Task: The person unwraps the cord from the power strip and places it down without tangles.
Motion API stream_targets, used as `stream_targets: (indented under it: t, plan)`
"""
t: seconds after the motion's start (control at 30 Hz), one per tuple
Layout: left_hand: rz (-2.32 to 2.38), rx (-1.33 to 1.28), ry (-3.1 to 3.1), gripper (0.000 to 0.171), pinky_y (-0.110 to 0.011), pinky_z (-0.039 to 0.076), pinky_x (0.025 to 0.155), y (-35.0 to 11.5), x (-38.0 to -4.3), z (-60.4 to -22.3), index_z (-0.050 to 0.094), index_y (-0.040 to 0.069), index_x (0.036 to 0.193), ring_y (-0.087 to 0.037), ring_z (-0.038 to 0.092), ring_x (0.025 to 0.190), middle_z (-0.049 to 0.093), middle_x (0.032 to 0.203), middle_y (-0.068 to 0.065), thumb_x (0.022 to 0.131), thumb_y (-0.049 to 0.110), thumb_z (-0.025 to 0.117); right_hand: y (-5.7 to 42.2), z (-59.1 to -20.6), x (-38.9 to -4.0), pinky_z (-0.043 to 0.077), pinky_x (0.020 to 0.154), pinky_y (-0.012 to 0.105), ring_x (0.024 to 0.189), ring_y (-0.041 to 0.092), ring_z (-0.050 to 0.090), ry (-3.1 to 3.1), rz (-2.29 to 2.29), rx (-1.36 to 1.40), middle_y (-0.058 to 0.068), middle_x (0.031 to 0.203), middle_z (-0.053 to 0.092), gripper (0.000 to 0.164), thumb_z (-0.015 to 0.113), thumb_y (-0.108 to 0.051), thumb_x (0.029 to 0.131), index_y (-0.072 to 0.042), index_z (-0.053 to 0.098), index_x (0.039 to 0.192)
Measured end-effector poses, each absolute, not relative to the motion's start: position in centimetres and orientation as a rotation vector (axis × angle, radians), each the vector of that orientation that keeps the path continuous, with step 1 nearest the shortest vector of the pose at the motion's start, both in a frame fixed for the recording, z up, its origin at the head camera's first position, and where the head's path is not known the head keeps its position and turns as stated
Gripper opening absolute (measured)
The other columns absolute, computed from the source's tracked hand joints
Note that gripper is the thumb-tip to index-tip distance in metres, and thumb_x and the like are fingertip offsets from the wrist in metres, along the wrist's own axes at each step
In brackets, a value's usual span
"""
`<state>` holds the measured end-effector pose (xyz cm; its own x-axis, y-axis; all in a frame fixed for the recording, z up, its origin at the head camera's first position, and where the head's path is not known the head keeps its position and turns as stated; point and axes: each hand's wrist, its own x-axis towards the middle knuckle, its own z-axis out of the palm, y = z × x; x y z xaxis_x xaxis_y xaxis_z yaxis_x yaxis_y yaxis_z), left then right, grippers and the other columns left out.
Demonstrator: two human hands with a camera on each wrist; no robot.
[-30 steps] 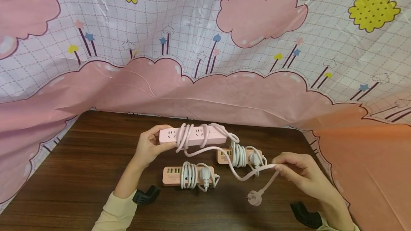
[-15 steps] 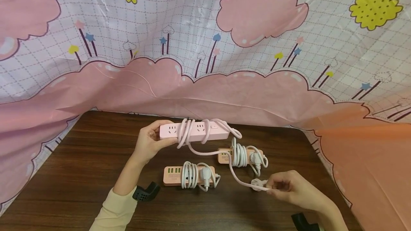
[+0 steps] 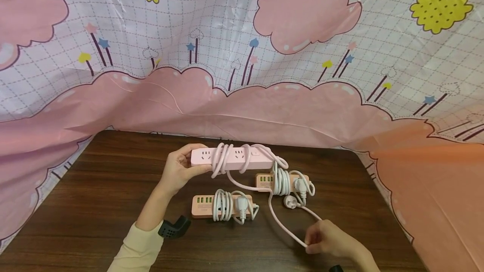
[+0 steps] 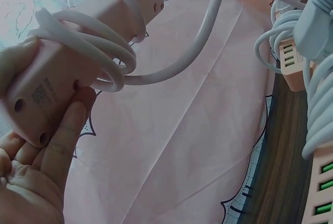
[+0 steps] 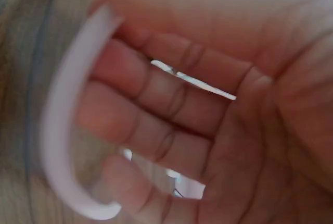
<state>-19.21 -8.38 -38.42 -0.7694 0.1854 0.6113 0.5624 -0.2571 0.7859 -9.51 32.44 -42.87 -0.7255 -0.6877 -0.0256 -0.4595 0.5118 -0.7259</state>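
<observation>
In the head view my left hand [image 3: 177,170] grips the left end of a pink power strip [image 3: 242,163], held up over the table. Its cord [image 3: 223,158] is wound around the body in several loops, and the loose length hangs down to the right. My right hand [image 3: 329,240] pinches that length low over the table. Past the pinch the cord doubles back to the round plug [image 3: 290,202]. The left wrist view shows the strip's underside [image 4: 62,78] with its label and holes, fingers beneath it. In the right wrist view the cord [image 5: 57,125] bows out from my fingertips, blurred.
Two peach power strips with white wound cords lie on the dark wooden table [image 3: 113,205]: a nearer strip [image 3: 202,211] at the middle and a farther strip [image 3: 262,184] behind the plug. A pink patterned cloth [image 3: 242,114] hangs behind the table.
My right hand has moved down and left, drawing the cord lower. The plug has shifted up and left, near the farther peach strip. My left hand holds the pink strip nearly still.
</observation>
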Motion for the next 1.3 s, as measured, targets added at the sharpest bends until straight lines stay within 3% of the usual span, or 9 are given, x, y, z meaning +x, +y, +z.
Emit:
stream_targets:
  t: [0.53,0.73,0.87,1.03,1.13,1.2,1.3]
  plan:
    - [-2.127,-0.959,-1.708,0.041,-0.021,0.05,0.063,-8.4,-19.0,-38.3,0.053,-0.019,0.106,-0.009,0.059,0.08,0.065,0.092,0.0,0.068,-0.017,0.071,30.7,-44.7,-9.7,0.039,0.048,0.017,0.053,-0.008,0.043,2.589,-0.787,-0.784,-0.017,0.057,0.054,0.017,0.08,-0.013,0.067,-0.017,0.064,0.064]
    - [-2.117,-0.967,-1.719,0.042,-0.021,0.05,0.063,-8.4,-19.0,-38.3,0.053,-0.019,0.106,-0.009,0.059,0.08,0.065,0.093,0.0,0.068,-0.018,0.071,29.9,-43.6,-10.8,0.044,0.05,0.021,0.058,-0.002,0.051,2.551,-0.927,-0.716,-0.01,0.066,0.059,0.014,0.076,-0.015,0.077,-0.009,0.065,0.08]
    - [-2.122,-0.972,-1.714,0.042,-0.021,0.05,0.063,-8.5,-19.0,-38.3,0.053,-0.019,0.106,-0.009,0.059,0.079,0.065,0.093,0.0,0.068,-0.018,0.071,28.1,-42.8,-12.1,0.048,0.055,0.022,0.067,0.001,0.056,2.78,-1.048,-0.896,-0.005,0.076,0.063,0.014,0.071,-0.013,0.083,-0.005,0.064,0.092]
    - [-2.126,-0.983,-1.71,0.041,-0.021,0.05,0.062,-8.5,-19.0,-38.4,0.052,-0.019,0.106,-0.008,0.059,0.078,0.065,0.092,0.001,0.069,-0.017,0.071,24.4,-42.1,-13.6,0.053,0.065,0.033,0.082,0.017,0.062,2.972,-1.199,-1.06,0.007,0.095,0.066,0.025,0.071,-0.004,0.081,-0.003,0.064,0.104]
    - [-2.13,-0.997,-1.705,0.041,-0.02,0.05,0.061,-8.4,-19.0,-38.5,0.052,-0.019,0.106,-0.008,0.059,0.078,0.065,0.092,0.001,0.069,-0.016,0.071,22.3,-41.8,-14.1,0.052,0.074,0.038,0.094,0.02,0.061,2.953,-1.203,-1.101,0.009,0.106,0.065,0.028,0.069,-0.005,0.083,-0.003,0.063,0.11]
    - [-2.13,-1.005,-1.7,0.041,-0.02,0.05,0.061,-8.4,-19.1,-38.5,0.053,-0.018,0.105,-0.008,0.059,0.078,0.065,0.092,0.0,0.07,-0.016,0.072,21.2,-41.6,-14.4,0.052,0.076,0.036,0.095,0.018,0.06,2.885,-1.203,-1.091,0.009,0.108,0.064,0.027,0.066,-0.008,0.087,-0.003,0.063,0.113]
    - [-2.127,-1.006,-1.704,0.041,-0.02,0.05,0.061,-8.4,-19.0,-38.5,0.053,-0.018,0.105,-0.008,0.059,0.078,0.065,0.092,0.0,0.069,-0.015,0.072,20.0,-41.4,-14.9,0.051,0.069,0.029,0.084,0.014,0.061,2.758,-1.228,-1.072,0.006,0.097,0.065,0.021,0.06,-0.011,0.091,-0.002,0.064,0.11]
